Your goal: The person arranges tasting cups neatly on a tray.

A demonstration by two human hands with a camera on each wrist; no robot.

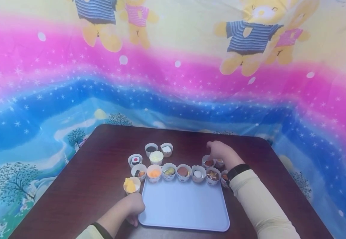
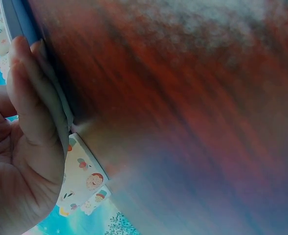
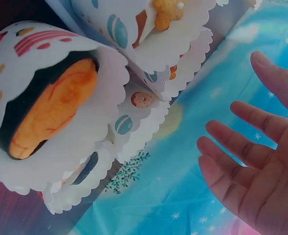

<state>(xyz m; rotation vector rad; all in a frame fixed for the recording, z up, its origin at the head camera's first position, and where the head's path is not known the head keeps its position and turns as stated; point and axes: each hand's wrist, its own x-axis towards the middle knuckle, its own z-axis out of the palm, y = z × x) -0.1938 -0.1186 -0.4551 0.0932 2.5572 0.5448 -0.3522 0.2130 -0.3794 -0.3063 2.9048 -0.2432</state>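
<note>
At the left edge of the pale blue tray (image 1: 186, 205), my left hand (image 1: 133, 205) holds its rim with bent fingers; the thumb's contact is partly hidden. Just beyond that hand is a paper cup of yellow pieces (image 1: 131, 185). Over the far right cups reaches my right hand (image 1: 220, 151), its fingers loosely spread and holding nothing in the right wrist view. Nearest to it stands a paper cup with a reddish-brown piece (image 1: 209, 162). In the right wrist view, one cup contains an orange-topped sushi piece (image 3: 60, 107), and another a golden star-shaped piece (image 3: 167, 12).
A row of scallop-edged paper cups lines the tray's far edge, including one with orange pieces (image 1: 154, 173) and one with a white piece (image 1: 198, 174). Behind stand a cup with dark contents (image 1: 151, 149) and a sushi-roll cup (image 1: 135, 160). Patterned cloth (image 1: 173, 83) surrounds the dark table (image 1: 71, 186).
</note>
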